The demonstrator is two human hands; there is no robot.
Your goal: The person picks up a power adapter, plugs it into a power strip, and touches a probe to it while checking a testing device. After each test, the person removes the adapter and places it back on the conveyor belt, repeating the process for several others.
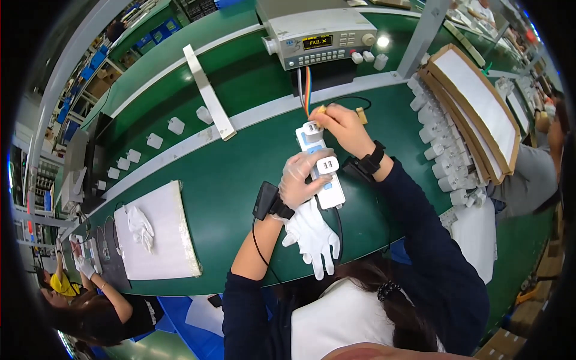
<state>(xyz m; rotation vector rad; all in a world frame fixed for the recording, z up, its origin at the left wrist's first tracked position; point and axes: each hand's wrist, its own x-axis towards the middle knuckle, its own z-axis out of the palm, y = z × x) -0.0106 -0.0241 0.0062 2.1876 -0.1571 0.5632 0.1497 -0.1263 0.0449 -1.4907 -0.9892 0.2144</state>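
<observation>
My left hand (297,182), in a thin see-through glove, wraps its fingers and thumb round a white two-port charger (327,164). That charger stands on a white power strip (332,197) with blue switches. A second white charger (311,128) sits at the strip's far end. My bare right hand (345,127) pinches a small yellow plug (321,110) right beside this far charger; whether the plug is inside a port cannot be made out. A limp white glove (312,238) lies below my left wrist, next to the strip's black cord (340,231).
A grey test instrument (324,39) with a lit screen stands at the back, coloured wires (308,90) hanging from it. Several white chargers line the right edge beside cardboard trays (480,108). More chargers (154,141) stand at the left behind a white board (153,234). Other people work on both sides.
</observation>
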